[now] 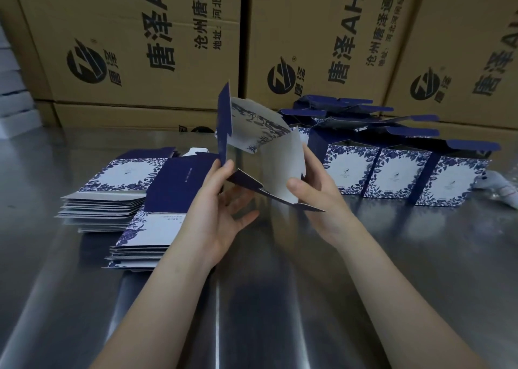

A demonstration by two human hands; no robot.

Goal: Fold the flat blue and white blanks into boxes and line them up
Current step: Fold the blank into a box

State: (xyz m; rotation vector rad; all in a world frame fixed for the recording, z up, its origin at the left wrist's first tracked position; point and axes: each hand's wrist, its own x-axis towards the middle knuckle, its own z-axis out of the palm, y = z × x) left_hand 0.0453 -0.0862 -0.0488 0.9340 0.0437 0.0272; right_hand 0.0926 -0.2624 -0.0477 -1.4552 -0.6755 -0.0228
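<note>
A half-opened blue and white blank is held up above the steel table, its white inside facing me and its bottom flaps loose. My left hand pinches its left dark-blue panel between thumb and forefinger; the other fingers are spread below. My right hand grips the right panel, thumb on the white inside. Two stacks of flat blanks lie to the left. Folded boxes stand in a row on the right with lids open, and more stand behind them.
Large brown cartons with black print wall off the back of the table. A white crumpled piece lies at the far right edge. White stacked items sit at the far left.
</note>
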